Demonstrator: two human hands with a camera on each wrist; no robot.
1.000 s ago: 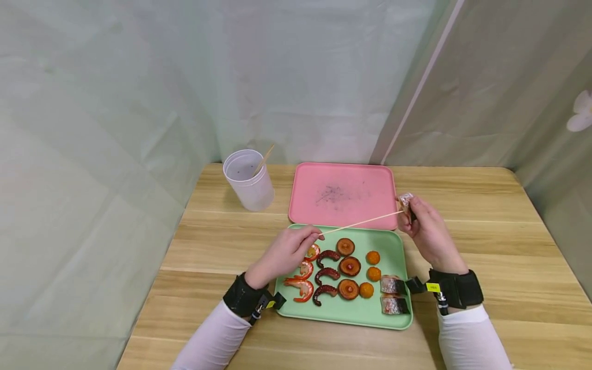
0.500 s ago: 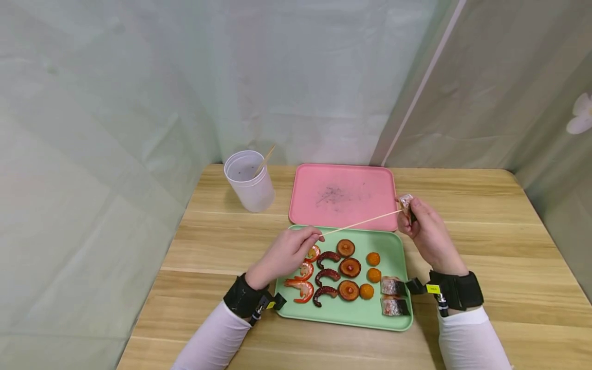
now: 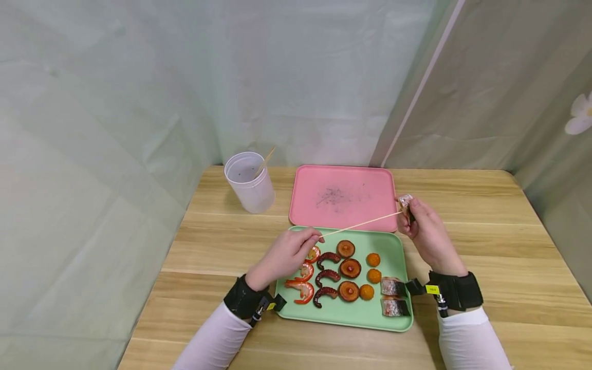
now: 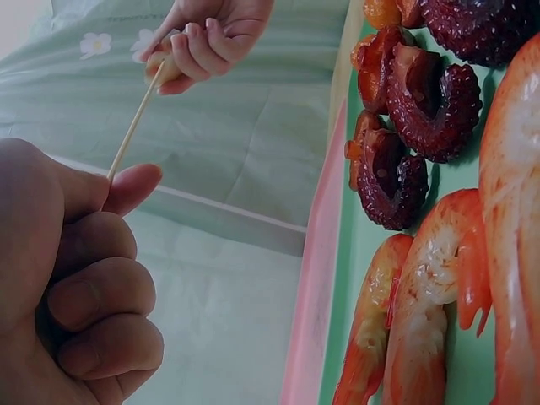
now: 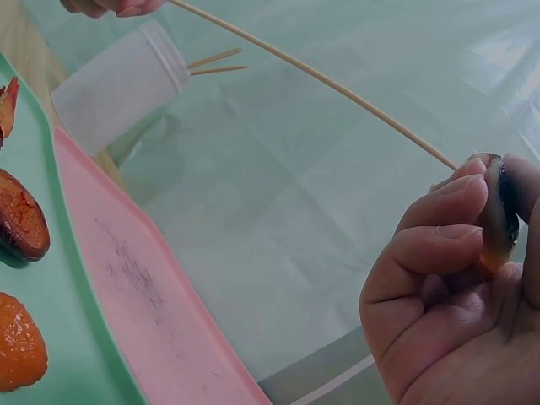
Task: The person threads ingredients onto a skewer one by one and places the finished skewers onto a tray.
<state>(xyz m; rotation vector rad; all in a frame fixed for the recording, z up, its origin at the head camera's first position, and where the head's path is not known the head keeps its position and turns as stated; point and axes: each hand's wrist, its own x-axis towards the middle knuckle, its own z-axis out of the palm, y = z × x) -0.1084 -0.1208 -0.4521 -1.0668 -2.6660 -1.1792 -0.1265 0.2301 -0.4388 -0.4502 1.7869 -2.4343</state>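
Note:
My left hand (image 3: 288,253) pinches one end of a thin wooden skewer (image 3: 361,224) above the left part of the green tray. The skewer slants up to the right, where its other end meets a piece of fish (image 3: 405,202) with silvery-dark skin. My right hand (image 3: 426,226) holds that fish between thumb and fingers, beyond the tray's right corner. In the right wrist view the skewer end touches the fish (image 5: 499,211); how deep it sits is hidden. Below, the green tray (image 3: 342,314) bears shrimp (image 3: 304,291), octopus tentacles (image 3: 327,276), mushroom caps (image 3: 350,267), orange balls (image 3: 373,276) and fish pieces (image 3: 394,307).
A pink tray (image 3: 342,195) with dark marks lies behind the green one, against its far edge. To its left stands a translucent white tub (image 3: 252,187) with skewers (image 5: 218,66) leaning in it. Curtains (image 3: 305,82) hang behind the wooden table (image 3: 222,246).
Almost nothing differs. Both hands keep the same hold on the skewer and the fish; the whole head view has shifted down very slightly.

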